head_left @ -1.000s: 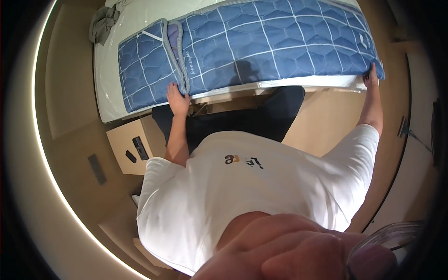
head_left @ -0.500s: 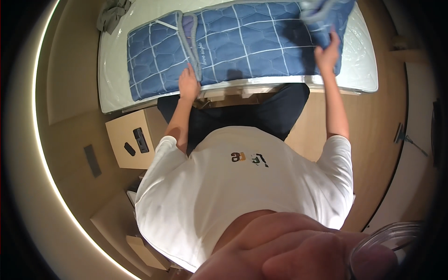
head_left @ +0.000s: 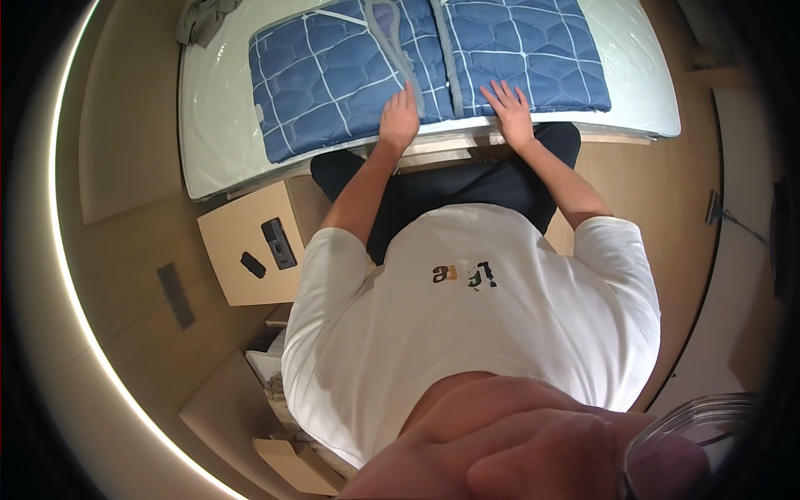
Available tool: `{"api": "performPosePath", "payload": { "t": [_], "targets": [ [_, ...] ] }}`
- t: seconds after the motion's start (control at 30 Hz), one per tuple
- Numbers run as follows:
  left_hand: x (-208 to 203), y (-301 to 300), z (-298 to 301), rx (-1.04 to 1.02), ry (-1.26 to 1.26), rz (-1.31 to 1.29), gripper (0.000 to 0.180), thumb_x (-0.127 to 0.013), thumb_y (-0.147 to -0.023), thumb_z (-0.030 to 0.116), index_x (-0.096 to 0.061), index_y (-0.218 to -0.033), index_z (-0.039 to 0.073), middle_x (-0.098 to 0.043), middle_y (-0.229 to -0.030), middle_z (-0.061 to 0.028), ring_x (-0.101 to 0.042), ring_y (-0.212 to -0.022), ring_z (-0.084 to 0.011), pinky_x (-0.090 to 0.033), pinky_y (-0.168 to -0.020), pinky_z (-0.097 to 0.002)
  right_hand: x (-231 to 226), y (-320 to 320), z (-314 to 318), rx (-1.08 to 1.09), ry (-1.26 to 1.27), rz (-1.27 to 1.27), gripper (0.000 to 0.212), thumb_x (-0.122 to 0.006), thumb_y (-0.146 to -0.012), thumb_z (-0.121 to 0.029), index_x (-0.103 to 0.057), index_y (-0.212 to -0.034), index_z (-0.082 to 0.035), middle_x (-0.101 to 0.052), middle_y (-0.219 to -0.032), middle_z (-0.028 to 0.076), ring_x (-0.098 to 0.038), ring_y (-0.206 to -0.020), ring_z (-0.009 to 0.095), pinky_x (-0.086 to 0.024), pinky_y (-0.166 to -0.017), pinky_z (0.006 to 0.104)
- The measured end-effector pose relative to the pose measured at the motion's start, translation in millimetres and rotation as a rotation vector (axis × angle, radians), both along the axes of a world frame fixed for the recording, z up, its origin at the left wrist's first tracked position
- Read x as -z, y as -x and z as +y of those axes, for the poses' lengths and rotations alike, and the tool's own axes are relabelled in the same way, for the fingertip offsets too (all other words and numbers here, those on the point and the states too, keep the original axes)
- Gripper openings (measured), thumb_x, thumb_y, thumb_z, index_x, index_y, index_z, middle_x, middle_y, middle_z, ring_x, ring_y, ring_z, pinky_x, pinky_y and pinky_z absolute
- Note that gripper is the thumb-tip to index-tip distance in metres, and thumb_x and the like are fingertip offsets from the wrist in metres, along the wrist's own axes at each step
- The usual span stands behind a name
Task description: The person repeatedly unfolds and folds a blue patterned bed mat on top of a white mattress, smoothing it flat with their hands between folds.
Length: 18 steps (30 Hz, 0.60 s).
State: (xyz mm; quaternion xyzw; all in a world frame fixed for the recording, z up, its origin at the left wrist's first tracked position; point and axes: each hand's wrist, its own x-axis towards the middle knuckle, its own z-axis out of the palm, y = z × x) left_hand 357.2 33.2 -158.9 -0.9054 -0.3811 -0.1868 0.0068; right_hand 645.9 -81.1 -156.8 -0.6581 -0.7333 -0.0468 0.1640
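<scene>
A blue quilted mattress pad (head_left: 333, 83) with white grid lines and grey edging lies on the bed, both ends folded inward so the grey edges run side by side near its middle. My left hand (head_left: 399, 122) rests on the near part of the left fold, fingers stretched along its grey edging; its thumb is hard to make out. On the right fold (head_left: 529, 58), my right hand (head_left: 511, 117) lies flat with fingers spread, close to the near edge. Beneath the pad is a white mattress (head_left: 218, 117) in shiny clear plastic.
A grey cloth (head_left: 202, 22) sits at the mattress's far left corner. Left of my legs stands a light wooden bedside cabinet (head_left: 233, 212) with a dark oblong device (head_left: 278, 243) and a smaller black object (head_left: 252, 265) on top. Wooden floor (head_left: 667, 192) stretches to the right.
My right hand has brought the pad's right end over to the left, laid it down and let go. My left hand is a little farther right along the left fold's edge.
</scene>
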Motion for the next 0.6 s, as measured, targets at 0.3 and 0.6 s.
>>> {"api": "performPosePath", "payload": {
  "t": [0.3,0.6],
  "targets": [
    [2,-21,-14,-0.053,0.012,-0.065,0.077,-0.063,-0.077,0.004,-0.038,-0.148,-0.013,-0.056,-0.106,-0.0169,-0.055,-0.099,-0.0331,-0.046,-0.089,-0.0431,-27,4,-12,-0.037,-0.009,-0.114,0.074,-0.063,-0.086,-0.002,-0.044,-0.155,-0.023,-0.049,-0.154,0.01,-0.047,-0.142,0.029,-0.031,-0.118,0.0487],
    [-39,-5,-32,-0.131,0.055,0.032,0.079,-0.075,-0.084,0.038,-0.049,-0.148,0.001,-0.045,-0.147,-0.0268,-0.037,-0.142,-0.0466,-0.027,-0.118,-0.0588,-70,-179,31,0.417,-0.065,0.19,0.061,-0.066,-0.093,-0.044,-0.059,-0.137,-0.003,-0.065,-0.132,0.02,-0.062,-0.12,0.041,-0.05,-0.099,0.0501]
  ]
}}
